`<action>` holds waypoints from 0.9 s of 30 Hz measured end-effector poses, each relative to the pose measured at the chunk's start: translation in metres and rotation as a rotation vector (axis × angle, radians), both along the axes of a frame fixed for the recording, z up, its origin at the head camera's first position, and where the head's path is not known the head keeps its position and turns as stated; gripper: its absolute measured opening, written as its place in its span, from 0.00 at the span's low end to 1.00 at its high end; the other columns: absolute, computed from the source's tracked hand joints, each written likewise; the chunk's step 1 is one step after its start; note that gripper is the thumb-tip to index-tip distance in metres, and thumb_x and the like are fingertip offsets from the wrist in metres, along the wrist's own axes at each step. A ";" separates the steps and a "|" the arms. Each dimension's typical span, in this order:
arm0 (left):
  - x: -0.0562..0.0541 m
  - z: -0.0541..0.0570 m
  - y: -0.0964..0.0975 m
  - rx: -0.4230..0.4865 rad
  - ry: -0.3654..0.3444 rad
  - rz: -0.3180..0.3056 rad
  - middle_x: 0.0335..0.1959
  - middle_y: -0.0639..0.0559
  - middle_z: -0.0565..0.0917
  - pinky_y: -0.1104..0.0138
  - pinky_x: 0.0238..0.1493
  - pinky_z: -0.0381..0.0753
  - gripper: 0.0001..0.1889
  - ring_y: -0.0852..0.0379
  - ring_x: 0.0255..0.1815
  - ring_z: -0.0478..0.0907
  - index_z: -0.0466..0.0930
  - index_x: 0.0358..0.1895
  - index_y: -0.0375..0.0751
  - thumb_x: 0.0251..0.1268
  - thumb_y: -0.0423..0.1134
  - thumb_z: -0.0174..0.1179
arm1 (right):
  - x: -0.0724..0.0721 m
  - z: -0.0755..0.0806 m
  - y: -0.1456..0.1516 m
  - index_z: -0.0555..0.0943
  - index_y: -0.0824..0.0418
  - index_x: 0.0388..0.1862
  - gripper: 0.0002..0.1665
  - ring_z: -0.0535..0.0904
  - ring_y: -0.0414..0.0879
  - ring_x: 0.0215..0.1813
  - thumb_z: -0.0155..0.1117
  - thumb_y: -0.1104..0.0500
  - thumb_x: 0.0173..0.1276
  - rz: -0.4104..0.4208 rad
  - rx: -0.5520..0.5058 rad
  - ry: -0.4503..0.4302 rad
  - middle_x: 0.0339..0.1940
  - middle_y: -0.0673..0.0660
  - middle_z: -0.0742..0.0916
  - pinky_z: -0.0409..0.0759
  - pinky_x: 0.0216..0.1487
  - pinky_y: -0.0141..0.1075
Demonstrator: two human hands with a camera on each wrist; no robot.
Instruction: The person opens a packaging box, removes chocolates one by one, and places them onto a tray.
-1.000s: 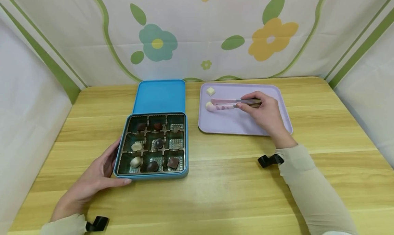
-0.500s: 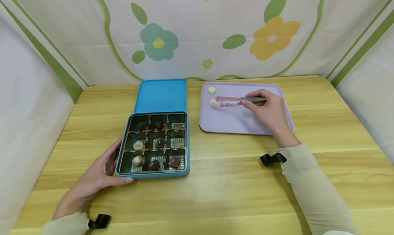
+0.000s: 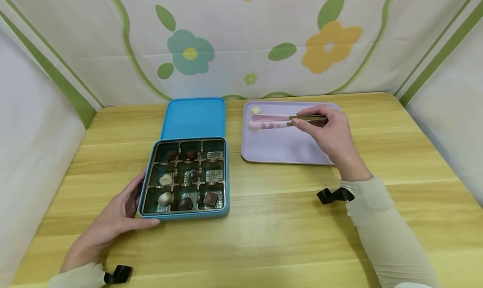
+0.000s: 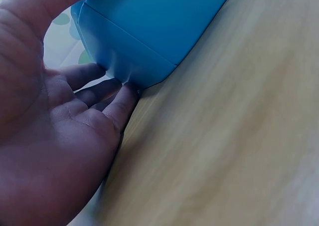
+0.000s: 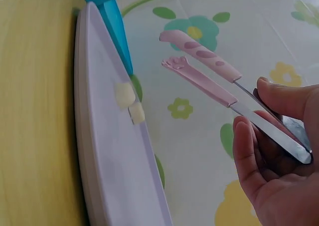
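In the head view my right hand point(image 3: 332, 135) pinches pink tongs point(image 3: 271, 121) with metal arms. Their paw-shaped tips point(image 5: 174, 62) hang apart above the lilac tray point(image 3: 286, 149), nothing between them in the right wrist view. Two white chocolates lie on the tray: a rounded one point(image 5: 125, 95), mostly hidden by the tongs in the head view, and a square one point(image 3: 255, 110). My left hand point(image 3: 113, 219) holds the near left corner of a blue tin point(image 3: 227, 183), thumb along its front and fingertips point(image 4: 128, 89) against its side.
The tin's divided insert point(image 3: 176, 185) bears dark and pale chocolates in several compartments; two at the right hold none. Behind it lies the blue lid point(image 3: 194, 118). A flowered cloth point(image 3: 241, 45) rises along the table's back edge.
The tongs have risen from the rounded white chocolate, which stays on the tray. Earlier their tips were around or beside it. The left hand and tin have kept their places.
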State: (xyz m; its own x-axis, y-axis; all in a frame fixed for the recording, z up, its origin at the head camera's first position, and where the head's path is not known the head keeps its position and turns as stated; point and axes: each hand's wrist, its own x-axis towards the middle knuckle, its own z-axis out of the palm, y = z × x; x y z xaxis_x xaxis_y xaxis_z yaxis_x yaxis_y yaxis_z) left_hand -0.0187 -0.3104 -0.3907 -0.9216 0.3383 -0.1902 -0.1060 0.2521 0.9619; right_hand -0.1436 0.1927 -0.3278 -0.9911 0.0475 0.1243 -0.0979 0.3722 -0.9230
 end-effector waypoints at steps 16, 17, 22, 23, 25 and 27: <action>0.000 0.001 0.000 -0.004 -0.005 -0.007 0.92 0.43 0.44 0.86 0.67 0.70 0.65 0.83 0.77 0.60 0.41 0.90 0.60 0.58 0.24 0.76 | 0.028 0.017 -0.037 0.91 0.54 0.46 0.10 0.86 0.42 0.39 0.81 0.60 0.67 0.374 0.077 0.019 0.40 0.52 0.93 0.79 0.31 0.29; 0.000 0.002 0.001 -0.004 -0.005 -0.006 0.92 0.43 0.44 0.86 0.67 0.69 0.65 0.83 0.77 0.60 0.41 0.90 0.60 0.58 0.24 0.76 | 0.029 0.017 -0.039 0.91 0.53 0.46 0.10 0.86 0.43 0.38 0.81 0.60 0.67 0.398 0.075 0.010 0.40 0.52 0.93 0.78 0.30 0.30; 0.001 0.002 0.001 -0.003 -0.013 0.001 0.92 0.42 0.45 0.86 0.67 0.70 0.66 0.84 0.77 0.60 0.41 0.90 0.61 0.58 0.24 0.77 | 0.035 0.017 -0.052 0.92 0.52 0.45 0.10 0.87 0.44 0.39 0.81 0.61 0.66 0.518 0.092 -0.005 0.40 0.50 0.93 0.82 0.34 0.32; 0.001 0.002 0.001 -0.001 -0.016 0.002 0.92 0.42 0.45 0.85 0.67 0.70 0.66 0.84 0.76 0.60 0.41 0.90 0.61 0.58 0.24 0.77 | 0.037 0.017 -0.055 0.92 0.52 0.45 0.10 0.87 0.44 0.39 0.81 0.61 0.66 0.540 0.095 0.002 0.39 0.50 0.93 0.83 0.35 0.32; 0.000 0.002 0.000 0.001 -0.019 0.004 0.91 0.42 0.45 0.85 0.67 0.70 0.66 0.84 0.76 0.60 0.41 0.90 0.61 0.58 0.24 0.77 | 0.039 0.017 -0.059 0.92 0.53 0.44 0.10 0.88 0.43 0.39 0.82 0.62 0.65 0.582 0.099 0.032 0.39 0.49 0.94 0.84 0.36 0.33; 0.000 0.002 0.000 0.010 -0.019 0.001 0.92 0.41 0.44 0.85 0.67 0.71 0.65 0.84 0.76 0.61 0.41 0.91 0.60 0.58 0.23 0.76 | 0.042 0.019 -0.064 0.92 0.54 0.43 0.10 0.88 0.42 0.38 0.82 0.63 0.64 0.618 0.106 0.070 0.38 0.49 0.94 0.85 0.38 0.33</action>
